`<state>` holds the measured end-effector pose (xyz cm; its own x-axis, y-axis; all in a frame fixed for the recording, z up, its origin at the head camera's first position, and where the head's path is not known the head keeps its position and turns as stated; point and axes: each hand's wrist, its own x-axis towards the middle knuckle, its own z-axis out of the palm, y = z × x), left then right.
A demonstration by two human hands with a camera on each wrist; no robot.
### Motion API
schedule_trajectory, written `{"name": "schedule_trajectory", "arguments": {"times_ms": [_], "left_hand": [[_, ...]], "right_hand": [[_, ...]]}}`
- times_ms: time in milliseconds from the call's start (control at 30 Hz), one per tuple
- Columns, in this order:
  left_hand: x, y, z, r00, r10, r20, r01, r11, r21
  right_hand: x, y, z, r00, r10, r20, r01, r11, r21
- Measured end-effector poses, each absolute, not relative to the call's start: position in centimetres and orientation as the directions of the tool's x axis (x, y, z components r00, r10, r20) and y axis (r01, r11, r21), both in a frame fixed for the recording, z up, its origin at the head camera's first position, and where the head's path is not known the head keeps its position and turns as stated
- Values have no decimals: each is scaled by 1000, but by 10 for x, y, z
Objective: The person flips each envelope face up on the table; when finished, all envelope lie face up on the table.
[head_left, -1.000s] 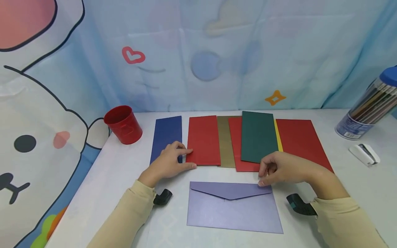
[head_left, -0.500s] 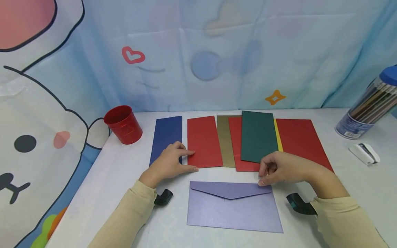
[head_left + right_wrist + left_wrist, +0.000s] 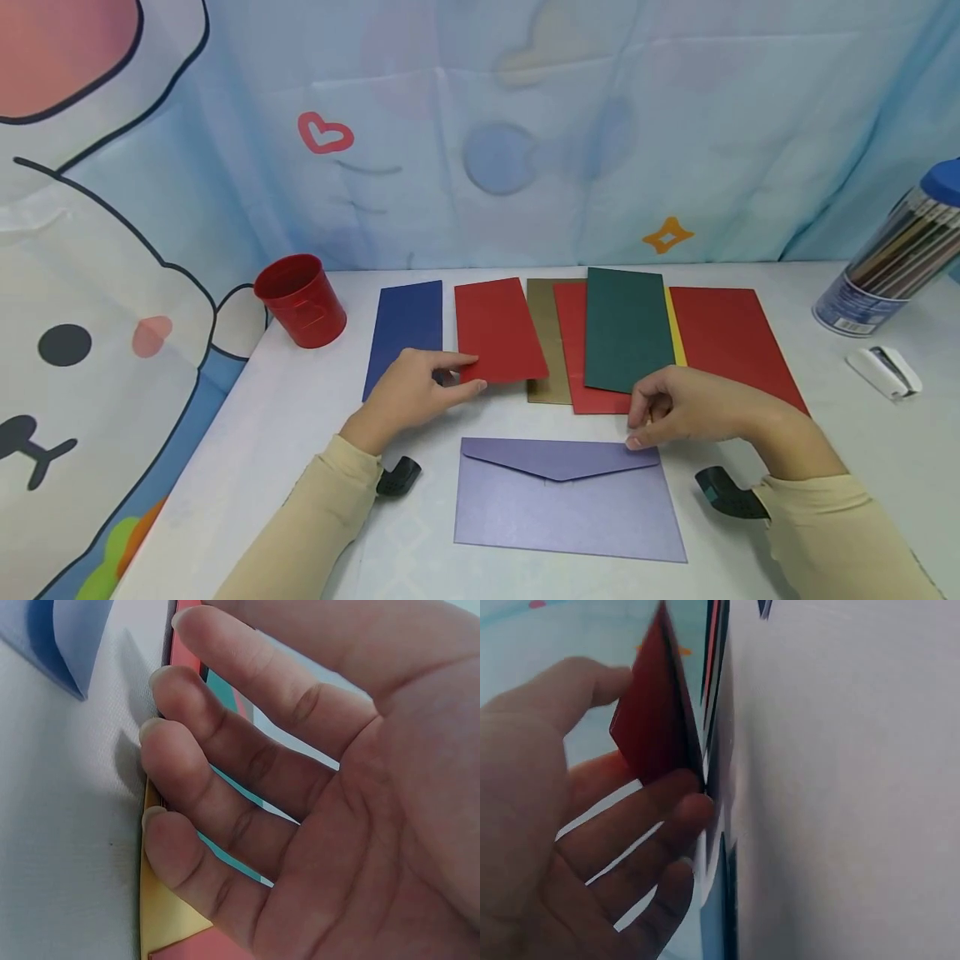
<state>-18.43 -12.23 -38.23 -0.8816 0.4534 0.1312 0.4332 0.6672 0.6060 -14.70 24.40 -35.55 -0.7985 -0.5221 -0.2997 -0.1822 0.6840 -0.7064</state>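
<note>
My left hand (image 3: 412, 387) pinches a red envelope (image 3: 501, 329) at its lower left corner, and that near edge is tilted up off the table. In the left wrist view, the thumb is on one face of the red envelope (image 3: 656, 712) and the fingers are behind the other. A light purple envelope (image 3: 562, 508) with a pointed flap lies flat in front. My right hand (image 3: 697, 408) rests with bent, relaxed fingers; its thumb is at the purple envelope's upper right corner. In the right wrist view its fingers (image 3: 176, 757) are spread a little.
A blue envelope (image 3: 405, 333) lies left in the back row. Right of the lifted one are a gold envelope (image 3: 553, 350), a green one (image 3: 626, 333) and other red ones. A red cup (image 3: 300, 304), a pencil jar (image 3: 885, 258) and a white stapler (image 3: 885, 372) stand at the sides.
My left hand has tilted the red envelope's near edge up and turned it slightly, with its lower end moving right. The right hand and the purple envelope have stayed in place.
</note>
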Motion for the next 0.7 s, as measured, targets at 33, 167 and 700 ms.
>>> {"name": "schedule_trajectory", "arguments": {"times_ms": [33, 167, 700], "left_hand": [[-184, -122, -382, -894, 434, 109, 393, 645, 655], [-184, -124, -379, -938, 346, 27, 223, 544, 809], [-184, -125, -373, -868, 494, -46, 76, 223, 972]], "right_hand": [[-147, 244, -355, -800, -521, -300, -181, 684, -706], [-147, 244, -356, -800, -521, -297, -182, 683, -708], [-149, 249, -355, -849, -481, -219, -194, 669, -718]]}}
